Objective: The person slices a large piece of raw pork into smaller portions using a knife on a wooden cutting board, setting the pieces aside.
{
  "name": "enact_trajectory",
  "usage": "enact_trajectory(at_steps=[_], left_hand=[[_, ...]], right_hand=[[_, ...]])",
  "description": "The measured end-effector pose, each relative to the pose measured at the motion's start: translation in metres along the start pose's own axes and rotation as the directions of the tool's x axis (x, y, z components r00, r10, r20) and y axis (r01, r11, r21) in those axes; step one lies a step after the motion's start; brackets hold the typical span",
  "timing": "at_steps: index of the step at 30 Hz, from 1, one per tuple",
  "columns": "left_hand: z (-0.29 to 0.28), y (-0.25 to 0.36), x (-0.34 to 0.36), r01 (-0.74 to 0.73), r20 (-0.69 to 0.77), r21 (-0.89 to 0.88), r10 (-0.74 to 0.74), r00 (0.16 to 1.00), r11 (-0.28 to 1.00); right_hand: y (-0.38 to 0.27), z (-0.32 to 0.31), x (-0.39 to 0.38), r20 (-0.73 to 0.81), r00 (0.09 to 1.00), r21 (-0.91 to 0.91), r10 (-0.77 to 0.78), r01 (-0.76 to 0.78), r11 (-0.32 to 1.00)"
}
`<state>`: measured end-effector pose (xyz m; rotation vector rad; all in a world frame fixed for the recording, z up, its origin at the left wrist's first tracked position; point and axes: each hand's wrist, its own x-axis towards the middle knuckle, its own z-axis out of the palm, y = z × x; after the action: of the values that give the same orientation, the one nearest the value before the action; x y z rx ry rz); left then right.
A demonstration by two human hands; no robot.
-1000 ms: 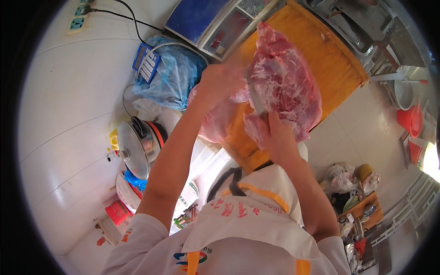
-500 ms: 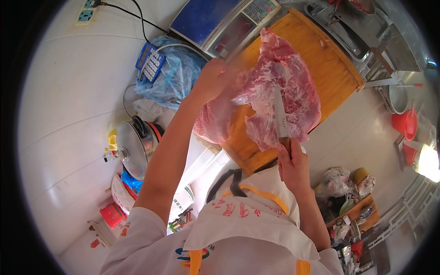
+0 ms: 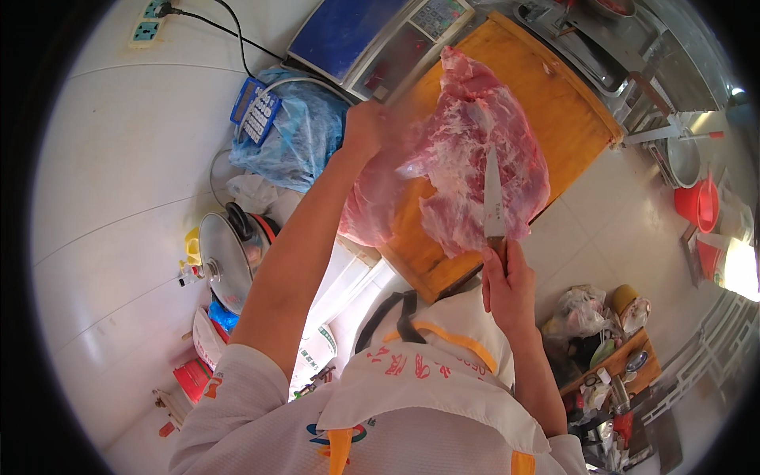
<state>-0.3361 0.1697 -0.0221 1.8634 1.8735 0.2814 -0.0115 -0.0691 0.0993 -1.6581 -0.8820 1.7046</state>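
A large slab of raw red meat [image 3: 514, 150] with white fat and membrane lies across the wooden cutting board [image 3: 566, 107]. My right hand [image 3: 509, 281] is wrapped round the brown handle of a knife [image 3: 493, 194]. Its blade rests along the slab, tip pointing away from me. At the board's left side my left hand [image 3: 364, 131] is closed at the edge of a flap of meat [image 3: 368, 210] that hangs past the board. A smeared patch in the picture blurs the meat beside those fingers.
A scale with a blue plate [image 3: 336, 36] stands behind the board. To the left are a blue plastic bag [image 3: 297, 131], a blue calculator [image 3: 256, 115] and a lidded pot [image 3: 226, 257]. Metal trays [image 3: 586, 55] lie at the back right; a red bucket [image 3: 697, 206] is farther right.
The knife tip has shifted slightly right across the slab, and the blade now lies straighter. My left hand has moved a little to the left, still closed at the meat.
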Motion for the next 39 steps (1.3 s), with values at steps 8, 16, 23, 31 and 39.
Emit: enact_trajectory(at_steps=[8, 16, 23, 31, 39], left_hand=[[-0.024, 0.044, -0.043, -0.121, 0.201, 0.161, 0.087, 0.976, 0.980], [-0.063, 0.032, -0.067, 0.032, 0.204, -0.329, 0.038, 0.978, 0.944], [-0.079, 0.054, -0.054, 0.432, 0.457, -0.806, -0.038, 0.889, 0.404], [-0.081, 0.046, -0.069, 0.449, 0.476, -0.846, 0.027, 0.879, 0.288], [-0.089, 0.069, -0.072, 0.061, 0.360, -0.494, 0.140, 0.922, 0.867]], right_hand=[[-0.002, 0.003, -0.007, -0.021, 0.999, 0.032, 0.028, -0.027, 0.999], [0.005, 0.010, -0.009, -0.059, 0.995, -0.009, -0.074, 0.074, 0.997], [0.006, 0.016, -0.013, -0.053, 0.997, 0.010, -0.054, 0.055, 0.998], [0.020, 0.021, -0.011, 0.010, 0.953, -0.107, -0.304, 0.303, 0.947], [-0.003, 0.014, -0.024, -0.062, 0.991, -0.076, -0.119, 0.114, 0.991]])
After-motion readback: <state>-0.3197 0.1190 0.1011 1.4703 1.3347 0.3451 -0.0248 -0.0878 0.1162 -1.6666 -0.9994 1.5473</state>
